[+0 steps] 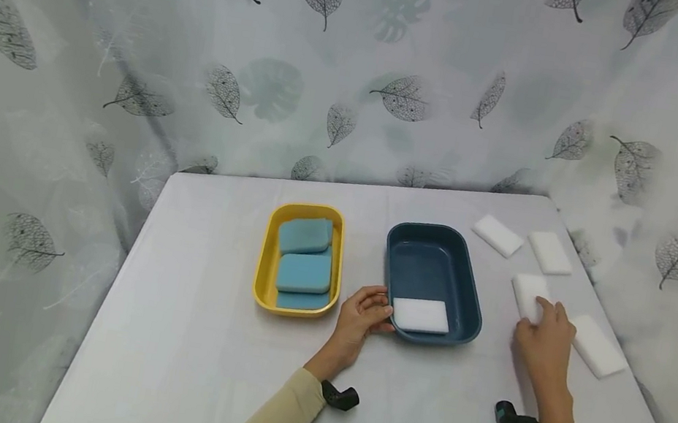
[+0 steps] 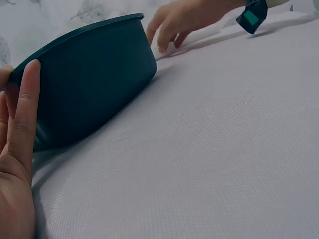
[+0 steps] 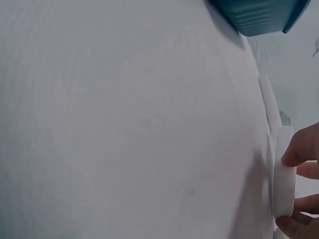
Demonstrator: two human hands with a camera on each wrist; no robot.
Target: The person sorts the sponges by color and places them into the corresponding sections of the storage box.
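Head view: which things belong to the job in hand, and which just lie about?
Likely job:
left hand, holding navy tray
right hand, pinching white block
white block inside that tray
three loose white blocks

Likely lying about:
yellow tray
its blue blocks

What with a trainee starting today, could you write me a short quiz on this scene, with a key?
1. How many white sponges are outside the dark-blue tub, counting the one in the right grip?
2. What colour are the sponges in the yellow tub?
A) white
B) yellow
C) blue
3. True or false: the left grip touches the dark-blue tub.

Key:
1. Four.
2. C: they are blue sponges.
3. True: its fingers are at the tub's near left corner.
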